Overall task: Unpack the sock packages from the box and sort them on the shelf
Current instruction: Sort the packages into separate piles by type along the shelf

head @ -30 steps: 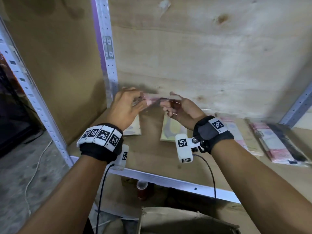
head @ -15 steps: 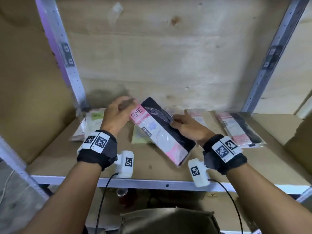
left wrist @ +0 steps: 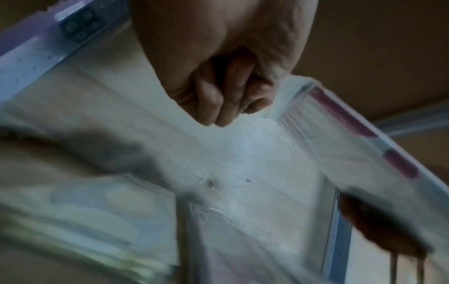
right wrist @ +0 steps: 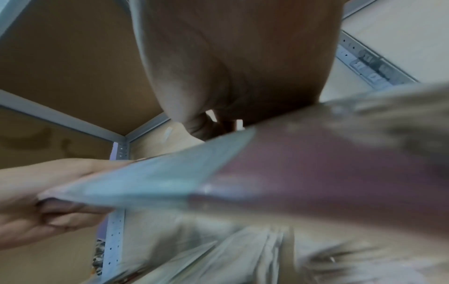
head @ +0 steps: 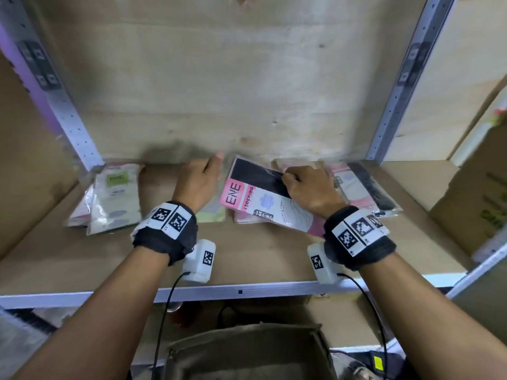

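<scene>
Shelf [head: 247,259]: plywood board in a metal rack, carrying several piles of sock packages. A green-labelled pile [head: 115,196] lies at the left, a pink-and-black pile [head: 365,187] at the right, and a low pink pile [head: 247,218] sits in the middle. The box [head: 247,349] stands below the shelf edge, partly in view.

Item in hand: a pink "ENE STOCKING" package [head: 255,193] with black contents, held tilted just above the middle pile. Whether its lower edge already touches that pile cannot be told.

Risks, by judgement:
- The clear wrapper looks slick; if let go while tilted, the package may slide off the pile toward the shelf front.
- Setting it down askew may push the packages beneath out of line or onto the yellow-green package [head: 211,215] just beside them, mixing the sorts.
- Both holds sit at the far end, so the near end hangs unsupported and may sag or catch on the pile.

Grip:
- Right hand [head: 310,192]: fingers curled, pinching the package's far right edge over the black part.
- Left hand [head: 199,183]: fingers curled in the left wrist view [left wrist: 226,100], pinching the clear corner of the wrapper at the package's far left.
</scene>
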